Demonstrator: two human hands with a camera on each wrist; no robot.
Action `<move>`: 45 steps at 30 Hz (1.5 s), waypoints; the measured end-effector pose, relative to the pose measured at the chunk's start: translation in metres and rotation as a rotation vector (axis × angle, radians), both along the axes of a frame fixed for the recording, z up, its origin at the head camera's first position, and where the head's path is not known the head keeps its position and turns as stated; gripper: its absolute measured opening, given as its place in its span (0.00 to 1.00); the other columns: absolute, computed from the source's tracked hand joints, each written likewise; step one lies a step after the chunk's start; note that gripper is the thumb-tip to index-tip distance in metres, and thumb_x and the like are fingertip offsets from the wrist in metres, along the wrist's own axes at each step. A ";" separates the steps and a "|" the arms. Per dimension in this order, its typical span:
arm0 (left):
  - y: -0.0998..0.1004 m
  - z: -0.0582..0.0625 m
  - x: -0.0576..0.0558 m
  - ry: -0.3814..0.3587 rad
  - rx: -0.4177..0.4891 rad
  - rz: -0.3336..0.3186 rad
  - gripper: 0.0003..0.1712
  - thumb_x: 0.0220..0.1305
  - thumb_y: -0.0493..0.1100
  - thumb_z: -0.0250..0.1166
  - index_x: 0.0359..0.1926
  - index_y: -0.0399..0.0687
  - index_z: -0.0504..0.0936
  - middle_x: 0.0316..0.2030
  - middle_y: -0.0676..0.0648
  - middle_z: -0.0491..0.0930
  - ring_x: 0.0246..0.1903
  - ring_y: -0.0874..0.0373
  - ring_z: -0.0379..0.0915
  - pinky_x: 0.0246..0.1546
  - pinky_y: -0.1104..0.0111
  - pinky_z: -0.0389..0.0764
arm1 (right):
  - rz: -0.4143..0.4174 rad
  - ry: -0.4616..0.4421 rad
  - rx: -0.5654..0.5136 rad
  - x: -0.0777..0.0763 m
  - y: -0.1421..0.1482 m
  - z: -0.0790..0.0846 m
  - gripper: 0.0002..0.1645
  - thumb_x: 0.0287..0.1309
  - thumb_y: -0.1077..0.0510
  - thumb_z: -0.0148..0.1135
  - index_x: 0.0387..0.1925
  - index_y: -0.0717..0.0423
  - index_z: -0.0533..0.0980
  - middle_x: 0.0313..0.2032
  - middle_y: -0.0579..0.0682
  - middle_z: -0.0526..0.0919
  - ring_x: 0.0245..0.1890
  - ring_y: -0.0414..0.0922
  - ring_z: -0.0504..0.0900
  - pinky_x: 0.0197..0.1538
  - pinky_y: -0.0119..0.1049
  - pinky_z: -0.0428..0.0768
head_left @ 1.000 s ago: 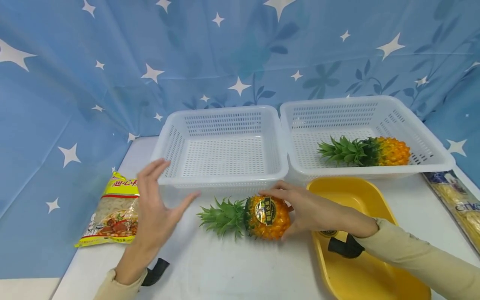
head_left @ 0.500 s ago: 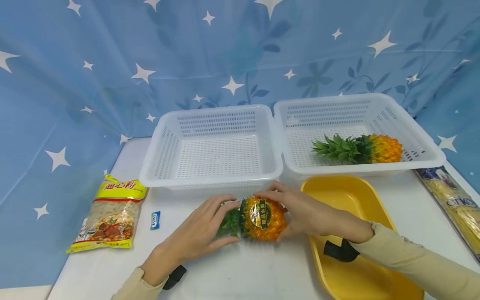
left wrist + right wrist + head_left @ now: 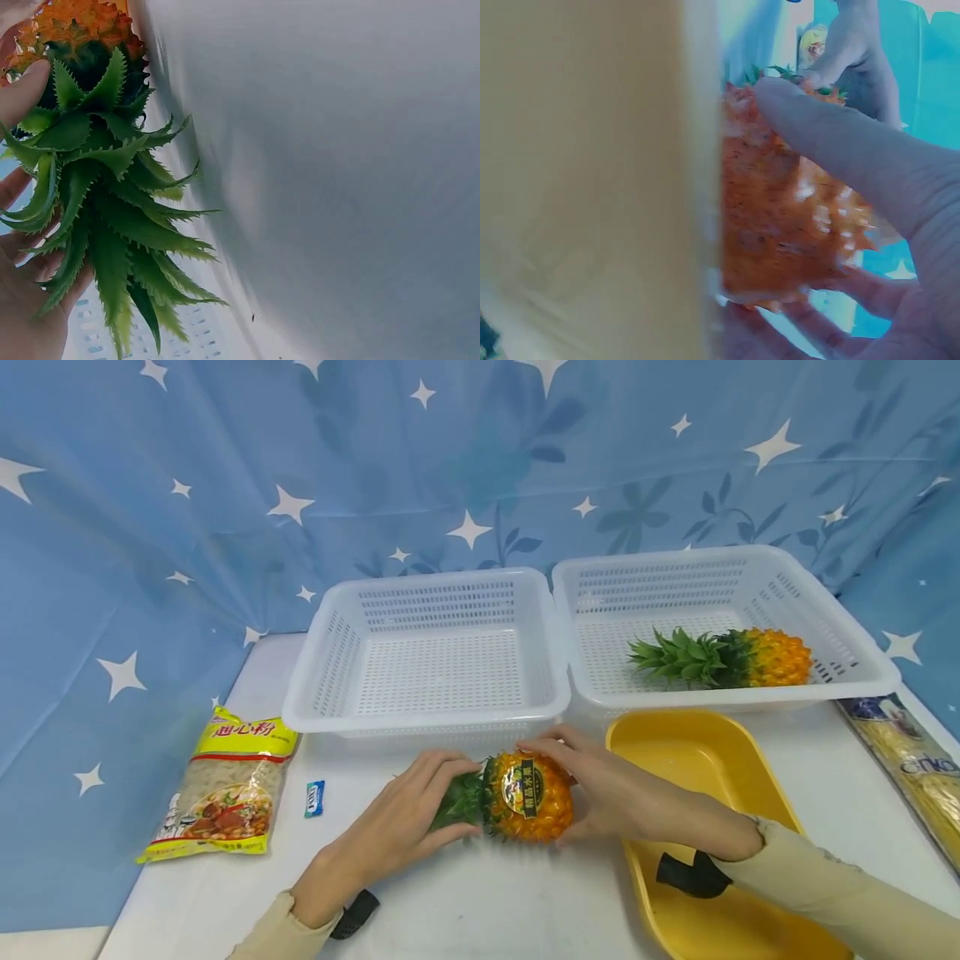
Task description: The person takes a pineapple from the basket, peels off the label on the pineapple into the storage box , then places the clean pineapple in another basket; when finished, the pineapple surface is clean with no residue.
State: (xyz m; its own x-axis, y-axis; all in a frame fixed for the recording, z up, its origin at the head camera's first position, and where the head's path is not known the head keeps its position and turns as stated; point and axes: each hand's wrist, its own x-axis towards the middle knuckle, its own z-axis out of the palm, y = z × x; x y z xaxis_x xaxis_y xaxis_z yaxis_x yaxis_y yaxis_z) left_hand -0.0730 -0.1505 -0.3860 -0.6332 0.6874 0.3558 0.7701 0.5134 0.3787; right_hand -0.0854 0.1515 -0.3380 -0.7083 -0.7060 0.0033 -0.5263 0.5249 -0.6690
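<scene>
A small pineapple [image 3: 530, 797] with a gold-and-black label lies on its side on the white table, its green crown to the left. Around the base of the crown, my left hand [image 3: 397, 814] holds it with thumb in front and fingers behind. Long serrated leaves [image 3: 112, 202] spread past that hand in the left wrist view. My right hand [image 3: 611, 781] grips the orange bottom end between thumb and fingers. In the right wrist view, the thumb lies along the orange body [image 3: 780, 217], and a blurred yellow wall covers the left half.
Behind stand two white baskets: the left basket [image 3: 427, 722] and the right basket [image 3: 735, 697], which contains another pineapple [image 3: 772, 657]. A yellow basin [image 3: 720, 743] sits under my right forearm. A pasta bag [image 3: 225, 789], a small blue packet [image 3: 314, 798] and a noodle pack [image 3: 907, 760] lie around.
My left hand has come in from the left, beside the pasta bag, onto the pineapple's crown. The right hand has stayed on the orange end. The pineapple remains on the table.
</scene>
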 end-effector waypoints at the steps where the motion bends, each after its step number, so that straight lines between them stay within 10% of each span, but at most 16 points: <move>1: 0.001 0.000 0.000 -0.002 0.002 0.001 0.38 0.66 0.56 0.74 0.68 0.42 0.72 0.61 0.47 0.73 0.60 0.54 0.72 0.59 0.61 0.80 | -0.009 0.004 0.007 0.002 0.001 0.002 0.60 0.43 0.58 0.88 0.75 0.56 0.65 0.64 0.59 0.68 0.55 0.55 0.78 0.51 0.44 0.86; 7: 0.000 -0.001 0.001 -0.016 0.010 0.009 0.38 0.65 0.54 0.75 0.67 0.41 0.72 0.61 0.46 0.73 0.60 0.54 0.72 0.58 0.60 0.81 | 0.016 0.084 0.033 0.008 0.009 0.029 0.57 0.48 0.63 0.84 0.76 0.49 0.62 0.67 0.55 0.67 0.61 0.55 0.76 0.55 0.50 0.84; 15: 0.001 0.000 0.001 -0.029 0.008 0.009 0.38 0.62 0.53 0.77 0.66 0.42 0.72 0.61 0.46 0.73 0.60 0.54 0.72 0.59 0.61 0.80 | 0.182 0.182 -0.011 -0.010 -0.014 0.054 0.29 0.62 0.61 0.76 0.62 0.52 0.76 0.59 0.47 0.76 0.59 0.48 0.77 0.59 0.47 0.82; 28: 0.000 -0.002 0.001 -0.036 0.012 0.003 0.37 0.64 0.53 0.76 0.66 0.42 0.72 0.62 0.47 0.72 0.60 0.55 0.71 0.59 0.62 0.80 | 0.433 0.290 0.232 -0.032 -0.046 0.051 0.14 0.61 0.62 0.76 0.48 0.49 0.86 0.44 0.43 0.81 0.48 0.42 0.80 0.52 0.40 0.79; 45: -0.002 -0.002 0.003 -0.038 0.017 -0.004 0.38 0.63 0.51 0.77 0.67 0.43 0.71 0.62 0.47 0.72 0.60 0.54 0.71 0.58 0.62 0.80 | 0.415 0.568 0.176 -0.022 -0.039 0.049 0.08 0.59 0.60 0.78 0.31 0.45 0.85 0.32 0.39 0.77 0.36 0.38 0.77 0.40 0.33 0.74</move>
State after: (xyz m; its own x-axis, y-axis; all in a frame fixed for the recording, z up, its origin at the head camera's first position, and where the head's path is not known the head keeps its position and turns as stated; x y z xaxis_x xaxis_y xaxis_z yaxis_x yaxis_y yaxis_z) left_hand -0.0704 -0.1520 -0.3880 -0.6438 0.6839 0.3432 0.7570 0.5038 0.4161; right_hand -0.1074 0.1127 -0.2889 -0.3043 -0.9402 0.1528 -0.9468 0.2809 -0.1573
